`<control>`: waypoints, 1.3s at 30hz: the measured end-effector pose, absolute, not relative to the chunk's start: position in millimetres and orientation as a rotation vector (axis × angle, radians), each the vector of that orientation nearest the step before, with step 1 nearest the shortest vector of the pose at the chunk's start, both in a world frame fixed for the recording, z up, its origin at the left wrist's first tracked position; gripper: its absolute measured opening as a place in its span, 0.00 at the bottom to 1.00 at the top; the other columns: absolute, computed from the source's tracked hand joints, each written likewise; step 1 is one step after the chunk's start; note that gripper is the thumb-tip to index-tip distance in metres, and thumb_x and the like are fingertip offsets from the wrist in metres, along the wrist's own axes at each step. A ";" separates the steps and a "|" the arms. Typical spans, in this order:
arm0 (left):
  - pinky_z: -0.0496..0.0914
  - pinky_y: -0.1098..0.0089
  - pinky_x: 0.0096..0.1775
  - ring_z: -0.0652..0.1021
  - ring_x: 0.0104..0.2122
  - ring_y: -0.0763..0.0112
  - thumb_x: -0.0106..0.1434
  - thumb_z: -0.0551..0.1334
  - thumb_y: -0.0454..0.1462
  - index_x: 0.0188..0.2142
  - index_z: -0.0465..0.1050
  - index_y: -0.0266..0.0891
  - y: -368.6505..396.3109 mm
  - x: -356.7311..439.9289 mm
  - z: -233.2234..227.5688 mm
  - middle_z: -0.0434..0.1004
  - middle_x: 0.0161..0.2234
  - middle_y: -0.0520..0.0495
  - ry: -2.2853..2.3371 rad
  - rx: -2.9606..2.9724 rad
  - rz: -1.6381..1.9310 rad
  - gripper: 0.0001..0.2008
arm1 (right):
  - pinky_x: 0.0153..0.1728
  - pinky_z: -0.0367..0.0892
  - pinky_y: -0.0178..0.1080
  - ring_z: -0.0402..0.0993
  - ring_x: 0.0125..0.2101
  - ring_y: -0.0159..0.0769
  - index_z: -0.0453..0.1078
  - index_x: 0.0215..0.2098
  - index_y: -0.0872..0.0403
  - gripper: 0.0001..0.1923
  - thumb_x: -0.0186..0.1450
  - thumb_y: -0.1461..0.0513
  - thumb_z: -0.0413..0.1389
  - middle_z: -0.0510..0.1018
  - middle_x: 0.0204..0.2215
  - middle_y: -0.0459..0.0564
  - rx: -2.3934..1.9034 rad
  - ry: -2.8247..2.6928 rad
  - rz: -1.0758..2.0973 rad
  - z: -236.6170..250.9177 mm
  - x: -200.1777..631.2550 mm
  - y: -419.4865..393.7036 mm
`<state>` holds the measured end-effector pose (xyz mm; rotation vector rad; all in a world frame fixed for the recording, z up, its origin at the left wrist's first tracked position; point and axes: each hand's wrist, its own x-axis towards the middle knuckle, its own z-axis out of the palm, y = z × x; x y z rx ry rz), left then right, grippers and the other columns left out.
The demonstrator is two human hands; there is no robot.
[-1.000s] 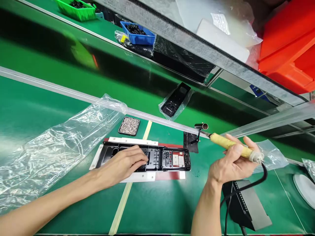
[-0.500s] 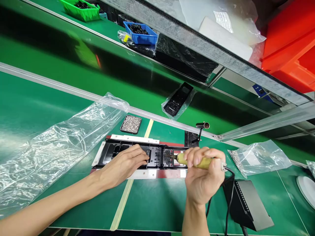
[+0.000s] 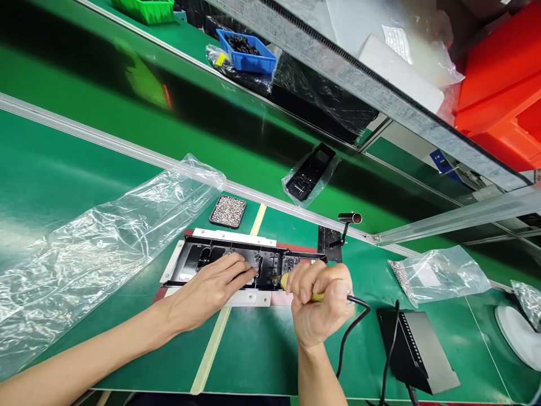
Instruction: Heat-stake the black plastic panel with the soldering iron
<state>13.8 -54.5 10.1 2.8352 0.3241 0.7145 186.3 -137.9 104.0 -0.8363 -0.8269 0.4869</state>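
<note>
Since a second ago, the right hand (image 3: 318, 301) has been carrying the soldering iron (image 3: 302, 288) from its stand (image 3: 343, 230) down to the black plastic housing (image 3: 236, 266), and it is now bringing the tip onto the housing's middle, just beside the left fingertips. That hand is curling in a closed fist around the yellow handle, thumb on top, which is likely steadying the hot tip; the cord (image 3: 353, 327) is trailing back toward the black control box (image 3: 416, 352). The left hand (image 3: 211, 287) is lying flat with fingers pressed together on the housing, apparently pinning it so it does not shift. The housing is sitting in a white-and-red fixture (image 3: 236, 297) on the green desk (image 3: 262, 355). A tray of small metal parts (image 3: 228, 211) is lying just behind it, within easy reach, and a crumpled clear plastic bag (image 3: 97, 237) is spreading out to the left.
</note>
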 end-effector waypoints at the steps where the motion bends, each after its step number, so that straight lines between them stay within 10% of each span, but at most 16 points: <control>1: 0.77 0.60 0.50 0.75 0.51 0.59 0.73 0.55 0.23 0.61 0.69 0.30 -54.9 12.3 11.3 0.77 0.48 0.39 0.343 2.827 0.757 0.20 | 0.19 0.61 0.29 0.53 0.15 0.25 0.55 0.27 0.54 0.20 0.76 0.56 0.49 0.56 0.16 0.38 -0.831 -0.823 0.505 103.4 184.7 -136.5; 39: 0.77 0.55 0.50 0.76 0.51 0.55 0.65 0.65 0.19 0.56 0.74 0.27 -56.0 -14.8 9.0 0.78 0.48 0.37 0.450 2.649 1.140 0.20 | 0.17 0.57 0.31 0.58 0.15 0.27 0.61 0.28 0.53 0.18 0.76 0.59 0.53 0.63 0.16 0.40 -0.960 -0.865 0.633 92.4 171.4 -114.5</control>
